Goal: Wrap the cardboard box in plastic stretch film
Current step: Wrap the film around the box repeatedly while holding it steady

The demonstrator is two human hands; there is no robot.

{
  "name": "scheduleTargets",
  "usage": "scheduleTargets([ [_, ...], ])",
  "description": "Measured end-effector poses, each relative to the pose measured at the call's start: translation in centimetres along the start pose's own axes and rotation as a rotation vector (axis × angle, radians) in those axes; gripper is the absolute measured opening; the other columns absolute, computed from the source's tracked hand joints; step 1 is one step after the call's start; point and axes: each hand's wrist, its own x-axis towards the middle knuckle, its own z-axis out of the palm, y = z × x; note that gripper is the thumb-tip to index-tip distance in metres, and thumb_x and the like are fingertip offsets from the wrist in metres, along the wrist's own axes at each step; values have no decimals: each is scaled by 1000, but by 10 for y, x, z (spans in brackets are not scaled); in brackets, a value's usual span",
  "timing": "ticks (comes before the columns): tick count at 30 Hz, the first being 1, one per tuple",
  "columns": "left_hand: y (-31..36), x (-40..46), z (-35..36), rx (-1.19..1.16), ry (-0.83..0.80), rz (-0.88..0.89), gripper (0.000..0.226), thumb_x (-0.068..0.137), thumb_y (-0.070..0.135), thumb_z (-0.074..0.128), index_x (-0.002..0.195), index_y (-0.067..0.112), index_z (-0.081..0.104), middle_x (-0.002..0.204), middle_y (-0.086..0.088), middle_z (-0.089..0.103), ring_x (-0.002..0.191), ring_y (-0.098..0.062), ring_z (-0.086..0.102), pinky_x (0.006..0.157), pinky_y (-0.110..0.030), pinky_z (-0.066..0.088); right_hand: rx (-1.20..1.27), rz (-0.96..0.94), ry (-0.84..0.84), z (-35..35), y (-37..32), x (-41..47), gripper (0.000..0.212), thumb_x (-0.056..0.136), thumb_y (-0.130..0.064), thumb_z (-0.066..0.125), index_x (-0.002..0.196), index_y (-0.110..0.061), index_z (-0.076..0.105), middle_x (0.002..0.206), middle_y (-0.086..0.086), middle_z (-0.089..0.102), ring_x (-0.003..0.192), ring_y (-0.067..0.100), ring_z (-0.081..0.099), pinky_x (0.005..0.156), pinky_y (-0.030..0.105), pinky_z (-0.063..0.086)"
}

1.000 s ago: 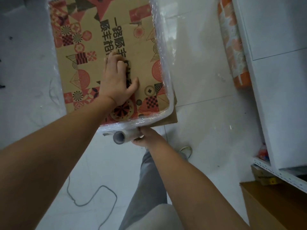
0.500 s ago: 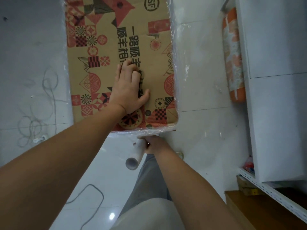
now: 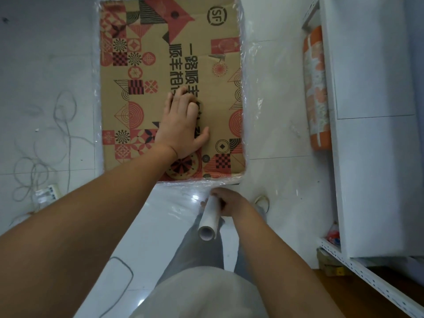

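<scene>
Stretch film (image 3: 249, 106) already bands the sides of the cardboard box (image 3: 169, 88), which stands on the floor; its printed top looks bare, so more passes seem needed. Nearest, the right hand (image 3: 226, 201) grips the film roll (image 3: 210, 219) just off the box's near edge. Farther, the left hand (image 3: 181, 127) lies flat, fingers together, pressing the top.

Your cardboard box (image 3: 169, 53) cut off at top edge, print partly hidden under your left hand (image 3: 181, 127), far end of film roll (image 3: 210, 216) hidden in your right hand (image 3: 231, 201), shelf items (image 3: 332, 235) too small to identify
</scene>
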Motion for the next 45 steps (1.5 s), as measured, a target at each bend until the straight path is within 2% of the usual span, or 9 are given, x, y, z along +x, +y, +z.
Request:
scheduleTargets([
  [7, 1, 0, -1, 20, -2, -39, 42, 83, 39, 49, 97, 0, 49, 122, -22, 47, 135, -40, 28, 113, -56, 18, 38, -27, -33, -7, -8, -6, 12, 98, -11, 44, 92, -6, 53, 84, 6, 53, 75, 16, 56, 72, 27, 48],
  [10, 2, -2, -1, 5, 19, -57, 41, 84, 38, 51, 98, -1, 49, 124, -22, 46, 136, -37, 26, 113, -55, 20, -183, -2, -8, -12, -18, -11, 24, 95, -7, 51, 119, -7, 48, 98, 13, 59, 103, 25, 58, 100, 33, 45],
  [12, 4, -1, -1, -10, 18, -66, 39, 83, 34, 54, 98, -2, 48, 126, -23, 44, 135, -36, 25, 110, -57, 24, -211, 32, 29, -26, -25, -6, 23, 93, -21, 53, 111, -8, 45, 92, 13, 53, 103, 26, 51, 107, 36, 40],
  [18, 3, -1, -1, 2, 20, -82, 45, 83, 35, 53, 100, -6, 48, 125, -26, 44, 129, -37, 33, 107, -53, 31, 47, 55, -13, -50, -34, 9, 18, 91, -24, 51, 78, -12, 50, 77, 5, 51, 67, 19, 51, 58, 30, 45],
  [22, 3, -3, 0, 9, 29, -117, 50, 84, 40, 50, 103, -6, 47, 128, -26, 41, 133, -36, 30, 107, -43, 32, -115, 145, -157, -50, -35, 6, 16, 88, -13, 64, 100, -6, 58, 79, 12, 67, 78, 23, 61, 69, 36, 52],
  [27, 2, -2, 2, 28, 42, -99, 50, 84, 39, 50, 103, -7, 46, 128, -29, 40, 130, -40, 33, 99, -48, 38, -111, 138, -98, -82, -49, 12, 24, 92, -5, 44, 116, -2, 43, 87, 19, 56, 74, 27, 58, 72, 41, 53],
  [32, 2, -2, 3, 36, 52, -88, 51, 85, 38, 50, 104, -9, 46, 128, -31, 40, 132, -40, 31, 103, -45, 36, -68, 138, -99, -79, -55, 7, 8, 89, -9, 51, 90, -3, 46, 80, 13, 51, 67, 23, 52, 61, 36, 47],
  [39, 1, -2, 4, 7, 70, -84, 49, 84, 38, 51, 101, -8, 48, 127, -31, 41, 132, -39, 32, 106, -50, 33, 42, 191, -26, -108, -69, -1, 17, 94, -7, 41, 84, 5, 48, 89, 20, 51, 88, 28, 54, 105, 28, 40],
  [45, -1, 0, 0, -15, 46, -91, 48, 82, 40, 51, 97, -5, 50, 123, -29, 45, 131, -41, 33, 108, -56, 28, -162, 118, 13, -94, -77, -1, 21, 92, -17, 58, 77, -5, 50, 73, 12, 53, 62, 21, 50, 68, 33, 50],
])
